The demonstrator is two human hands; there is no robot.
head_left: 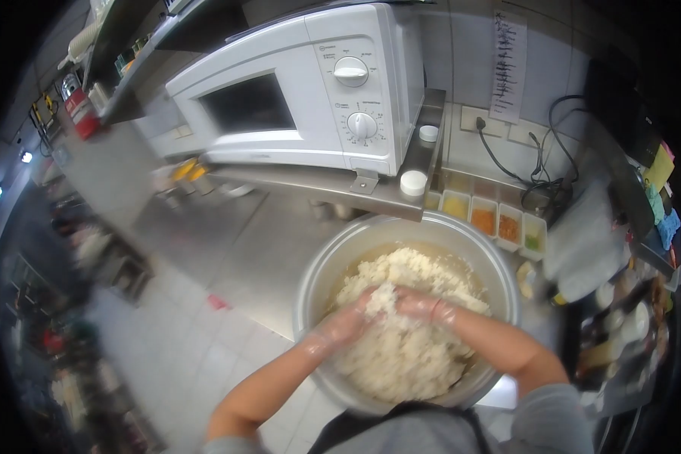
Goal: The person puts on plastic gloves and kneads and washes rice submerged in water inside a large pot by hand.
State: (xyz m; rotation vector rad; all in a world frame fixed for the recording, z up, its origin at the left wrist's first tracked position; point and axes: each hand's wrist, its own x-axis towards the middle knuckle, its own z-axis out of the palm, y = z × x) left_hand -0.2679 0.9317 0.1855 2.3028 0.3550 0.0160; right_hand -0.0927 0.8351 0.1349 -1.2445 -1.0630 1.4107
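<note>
A wide metal bowl [306,291] holds a large heap of white rice [401,363]. Both of my hands, in clear plastic gloves, are inside it near the middle of the heap. My left hand [344,321] comes in from the left and my right hand [424,305] from the right. A clump of rice [381,300] lies between them, held by the fingers of both hands. The fingertips are partly hidden in the rice and blurred.
A white microwave [310,91] stands on a metal shelf [318,185] beyond the bowl. Small containers of coloured seasonings [495,221] sit behind the bowl's right side. Cables [533,178] hang at the right wall. A steel counter [242,250] extends left.
</note>
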